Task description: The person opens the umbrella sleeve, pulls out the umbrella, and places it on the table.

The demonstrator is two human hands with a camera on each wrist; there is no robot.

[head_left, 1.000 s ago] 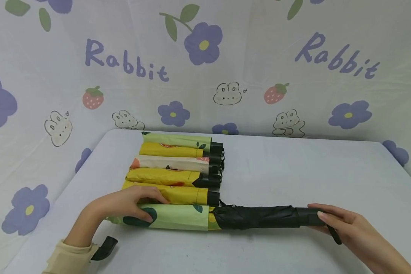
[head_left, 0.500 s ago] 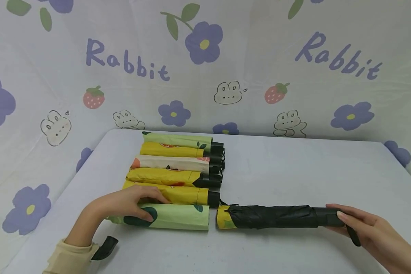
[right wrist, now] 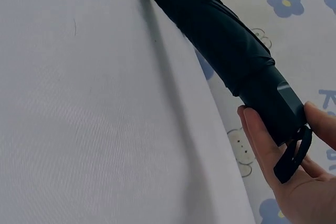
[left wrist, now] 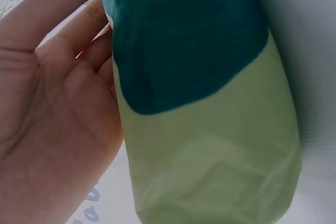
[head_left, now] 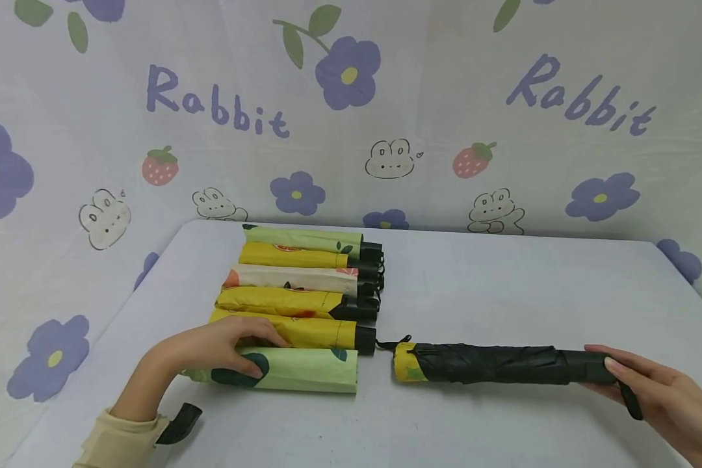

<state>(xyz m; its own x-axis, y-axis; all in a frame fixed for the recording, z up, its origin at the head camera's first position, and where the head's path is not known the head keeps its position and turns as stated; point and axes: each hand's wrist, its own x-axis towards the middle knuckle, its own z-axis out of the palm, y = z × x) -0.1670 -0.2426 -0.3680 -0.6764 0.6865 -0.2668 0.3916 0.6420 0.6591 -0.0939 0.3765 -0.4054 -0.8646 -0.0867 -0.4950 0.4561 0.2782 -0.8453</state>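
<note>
My left hand [head_left: 228, 344] holds a light green umbrella sleeve [head_left: 310, 370] with dark green leaf prints, thumb on the near side and fingers on the far side. In the left wrist view, the sleeve [left wrist: 210, 145] fills the middle, the fingertips partly hidden behind it. To the right, my right hand [head_left: 655, 383] pinches the handle end of a folded black umbrella [head_left: 491, 364] between thumb and fingers. The umbrella has a yellow tip and points left, apart from the sleeve's mouth. A black wrist strap [right wrist: 294, 156] hangs from its handle in the right wrist view.
Behind the green sleeve lie several folded umbrellas in a row, handles to the right: yellow [head_left: 322, 333], another yellow [head_left: 281, 302], cream [head_left: 298, 277], yellow [head_left: 295, 255] and light green [head_left: 304, 238]. They rest on a white table [head_left: 503, 286] before a printed cloth backdrop [head_left: 433, 78].
The right hand has drawn the black umbrella rightward, out of the green sleeve's mouth, and lifted its tip slightly. The left hand and sleeve have stayed in place.
</note>
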